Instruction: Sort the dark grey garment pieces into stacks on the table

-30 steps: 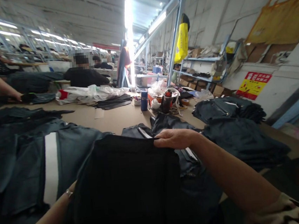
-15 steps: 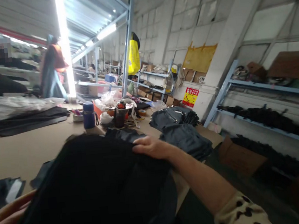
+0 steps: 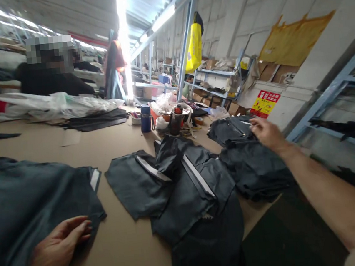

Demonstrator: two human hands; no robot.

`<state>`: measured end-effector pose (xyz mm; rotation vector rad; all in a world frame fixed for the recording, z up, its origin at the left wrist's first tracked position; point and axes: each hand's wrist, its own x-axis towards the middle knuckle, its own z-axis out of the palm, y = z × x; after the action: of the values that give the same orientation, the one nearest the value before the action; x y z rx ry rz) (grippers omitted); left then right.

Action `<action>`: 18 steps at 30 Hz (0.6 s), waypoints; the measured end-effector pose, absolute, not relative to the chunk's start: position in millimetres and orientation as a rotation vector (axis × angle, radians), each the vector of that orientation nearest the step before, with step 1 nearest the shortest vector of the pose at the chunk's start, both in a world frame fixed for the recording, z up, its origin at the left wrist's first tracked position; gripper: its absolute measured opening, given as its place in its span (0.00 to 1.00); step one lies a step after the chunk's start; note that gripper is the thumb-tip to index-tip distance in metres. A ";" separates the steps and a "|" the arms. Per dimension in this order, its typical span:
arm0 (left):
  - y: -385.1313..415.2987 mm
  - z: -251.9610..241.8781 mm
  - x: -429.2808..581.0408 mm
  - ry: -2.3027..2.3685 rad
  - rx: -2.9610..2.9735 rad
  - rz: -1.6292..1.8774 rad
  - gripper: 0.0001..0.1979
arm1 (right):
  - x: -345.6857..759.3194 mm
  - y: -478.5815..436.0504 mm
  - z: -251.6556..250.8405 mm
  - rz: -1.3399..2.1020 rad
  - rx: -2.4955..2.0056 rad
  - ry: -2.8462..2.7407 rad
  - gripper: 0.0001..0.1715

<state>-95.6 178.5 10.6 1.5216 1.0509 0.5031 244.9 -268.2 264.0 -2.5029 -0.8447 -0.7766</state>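
My left hand (image 3: pixel 58 249) lies flat with fingers stretched out on the edge of a dark grey garment piece (image 3: pixel 24 206) at the near left of the brown table (image 3: pixel 103 148). My right hand (image 3: pixel 267 135) reaches out to the right and rests on a stack of dark garments (image 3: pixel 249 159) by the table's right edge; its fingers curl at the top piece, and a firm grip cannot be made out. Between the hands lie dark cut pieces with white zipper strips (image 3: pixel 182 178).
A blue bottle (image 3: pixel 145 118), a dark bottle (image 3: pixel 176 120) and small clutter stand mid-table. Plastic bags (image 3: pixel 52 105) lie at the far left, with a seated person behind them. Blue metal shelving (image 3: pixel 333 93) and a yellow bag (image 3: pixel 194 43) are on the right.
The black piece that both hands held up is gone from them. My left hand now lies flat on the left garment, and my right hand has swung out to the right stack.
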 end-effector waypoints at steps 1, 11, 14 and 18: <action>175.1 11.8 -97.4 1.074 1.518 0.464 0.15 | 228.9 -231.5 242.5 -0.646 -2.488 -1.000 0.16; 162.8 6.9 -104.5 0.993 1.777 0.549 0.22 | 113.7 22.0 67.6 -0.079 -2.525 -1.659 0.26; 162.7 9.1 -105.0 0.987 1.755 0.545 0.23 | 131.2 37.8 53.6 -0.102 -2.687 -1.396 0.34; 161.6 9.9 -107.2 0.970 1.763 0.553 0.22 | 145.5 37.9 46.7 -0.123 -2.778 -1.122 0.32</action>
<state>-107.2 161.6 9.9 1.7634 0.9701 0.5535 145.5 37.9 46.7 -2.7777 -1.1220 -0.1231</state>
